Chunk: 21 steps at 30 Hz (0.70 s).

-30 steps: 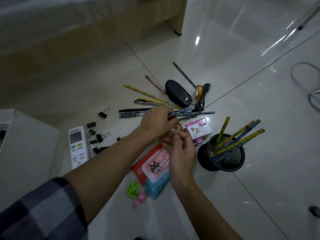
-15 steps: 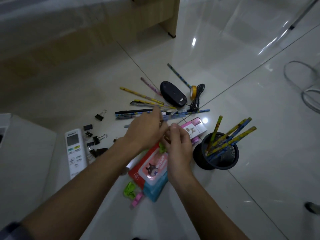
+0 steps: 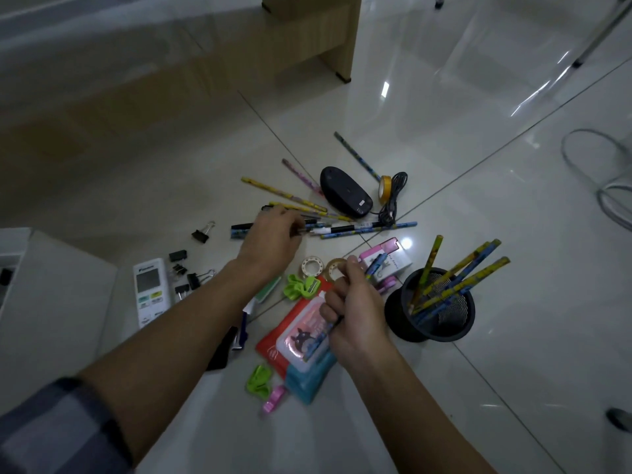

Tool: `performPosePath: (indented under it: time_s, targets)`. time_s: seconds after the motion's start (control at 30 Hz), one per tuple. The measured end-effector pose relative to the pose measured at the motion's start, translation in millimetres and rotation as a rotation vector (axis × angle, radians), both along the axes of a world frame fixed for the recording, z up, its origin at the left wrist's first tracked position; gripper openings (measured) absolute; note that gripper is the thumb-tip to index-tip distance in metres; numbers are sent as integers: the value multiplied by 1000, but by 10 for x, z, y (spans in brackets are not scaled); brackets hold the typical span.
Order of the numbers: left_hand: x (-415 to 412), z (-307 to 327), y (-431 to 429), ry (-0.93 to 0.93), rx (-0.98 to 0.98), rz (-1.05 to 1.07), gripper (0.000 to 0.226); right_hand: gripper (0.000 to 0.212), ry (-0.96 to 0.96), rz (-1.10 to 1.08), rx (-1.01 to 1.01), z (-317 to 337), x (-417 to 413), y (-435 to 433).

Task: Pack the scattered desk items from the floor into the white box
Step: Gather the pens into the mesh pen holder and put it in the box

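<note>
Pens and pencils [image 3: 359, 229] lie fanned out on the tiled floor. My left hand [image 3: 273, 237] reaches over them, its fingers pinching a dark pen [image 3: 318, 230] in the row. My right hand [image 3: 355, 309] is closed around a blue patterned pencil [image 3: 316, 340], held above a red wipes pack [image 3: 297, 336]. A black mesh pen cup [image 3: 434, 313] with several pencils stands just right of that hand. The white box [image 3: 51, 295] shows at the left edge.
A black mouse [image 3: 345, 193] with cable, yellow tape [image 3: 385, 188], two clear tape rolls [image 3: 312, 267], a pink-and-white small box [image 3: 393, 261], green clips [image 3: 301, 287], black binder clips [image 3: 184, 271] and a white remote [image 3: 150, 290] lie around. A wooden desk leg [image 3: 342, 39] stands behind.
My left hand moved away from my right hand and up onto the row of pens. My right hand now holds a blue pencil, and the tape rolls are uncovered.
</note>
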<state>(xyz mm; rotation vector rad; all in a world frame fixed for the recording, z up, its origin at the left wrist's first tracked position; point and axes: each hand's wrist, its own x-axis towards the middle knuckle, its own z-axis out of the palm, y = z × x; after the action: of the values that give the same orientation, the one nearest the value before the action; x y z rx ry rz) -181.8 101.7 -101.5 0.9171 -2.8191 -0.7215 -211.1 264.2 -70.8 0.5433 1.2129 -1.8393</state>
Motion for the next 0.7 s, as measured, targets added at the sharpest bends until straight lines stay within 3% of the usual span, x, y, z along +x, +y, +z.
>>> performPosePath:
  time_s: [0.17, 0.33, 0.5, 0.63, 0.7]
  targets:
    - [5, -95, 29, -107, -258, -5, 25, 17, 32, 114, -26, 21, 18, 16]
    - [146, -212, 25, -49, -219, -56, 17, 25, 7, 77, -33, -16, -13, 1]
    - [264, 102, 201, 357, 122, 70, 11, 20, 88, 39, 73, -4, -21, -27]
    - [99, 539, 433, 315, 670, 95, 9, 41, 263, 151, 74, -23, 22, -90]
    - [23, 631, 431, 261, 843, 142, 14, 41, 296, 148, 127, -16, 32, -116]
